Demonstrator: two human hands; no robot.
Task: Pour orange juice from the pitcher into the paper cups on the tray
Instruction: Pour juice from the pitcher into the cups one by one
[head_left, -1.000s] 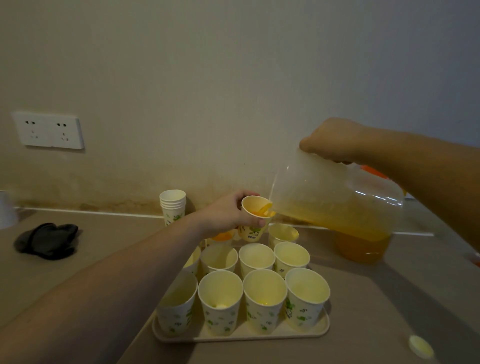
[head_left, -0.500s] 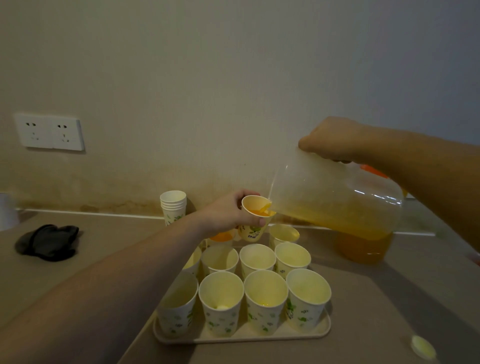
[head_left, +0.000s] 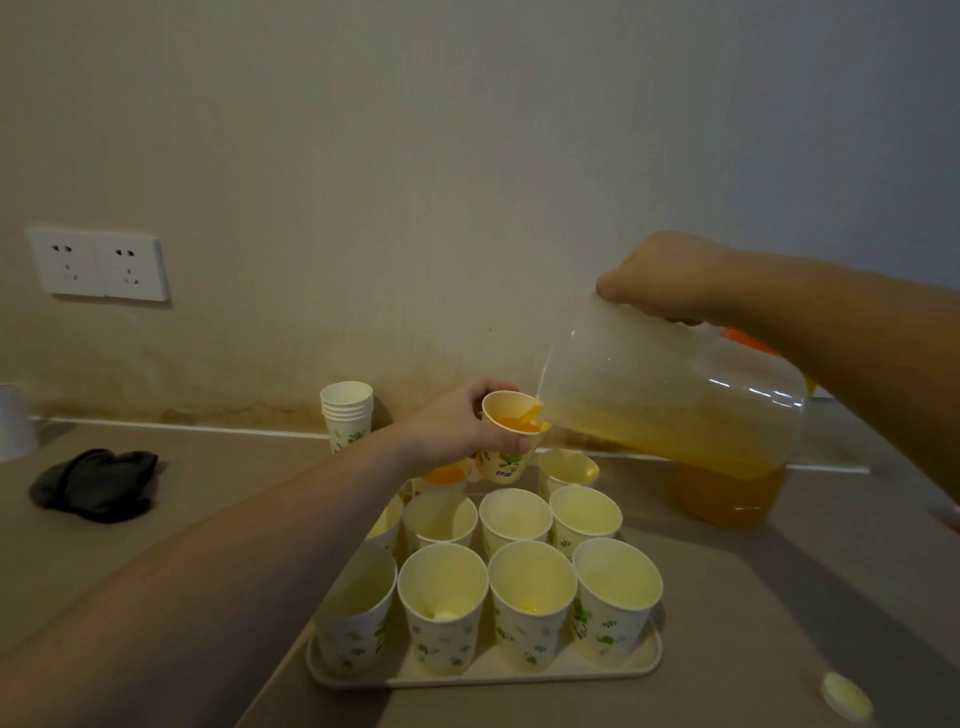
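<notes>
On the counter (head_left: 779, 613) at far left lies a dark cloth (head_left: 96, 484), with a stack of spare cups (head_left: 347, 413) by the wall. Further right, the left hand (head_left: 457, 426) grips a paper cup (head_left: 508, 435) lifted above the tray (head_left: 483, 674) of cups. Juice runs into it from the tilted pitcher (head_left: 670, 389), which the right hand (head_left: 670, 278) grips from above.

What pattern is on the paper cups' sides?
Green leaf-like prints on white, clearest on the front-row cups in the head view.

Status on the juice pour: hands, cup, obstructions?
Left hand grips paper cup above tray. Right hand tilts pitcher, juice entering cup. Nothing blocking.
</notes>
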